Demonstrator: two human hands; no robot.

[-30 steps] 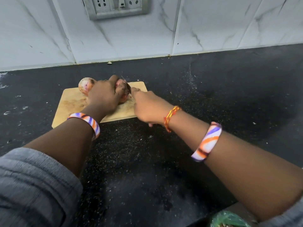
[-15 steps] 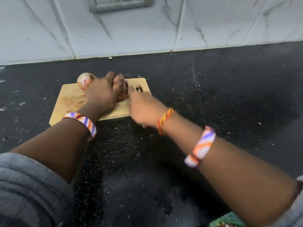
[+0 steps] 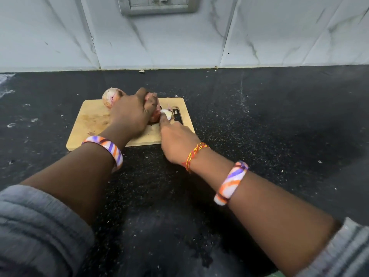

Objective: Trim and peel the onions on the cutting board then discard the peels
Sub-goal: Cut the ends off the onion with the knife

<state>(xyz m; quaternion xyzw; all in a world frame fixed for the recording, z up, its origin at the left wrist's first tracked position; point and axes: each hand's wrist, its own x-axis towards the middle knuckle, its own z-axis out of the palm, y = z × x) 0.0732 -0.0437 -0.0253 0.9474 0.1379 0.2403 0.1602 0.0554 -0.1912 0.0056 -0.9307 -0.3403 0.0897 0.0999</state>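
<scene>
My left hand (image 3: 130,114) grips one onion (image 3: 154,114) at the middle of the cutting board (image 3: 89,124) while my right hand (image 3: 176,140), fingers curled on what I judge is a knife, has its end sliced off (image 3: 166,113) just beside it. The second onion (image 3: 111,96) at the board's far left edge looks partly skinned, so I judge peeling and discarding remain.

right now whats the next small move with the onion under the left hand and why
Probably pull the cut white end piece clear of the onion. The left hand grips the onion on the board, and the right hand's fingertip sits at that piece. No knife is clearly visible.
</scene>
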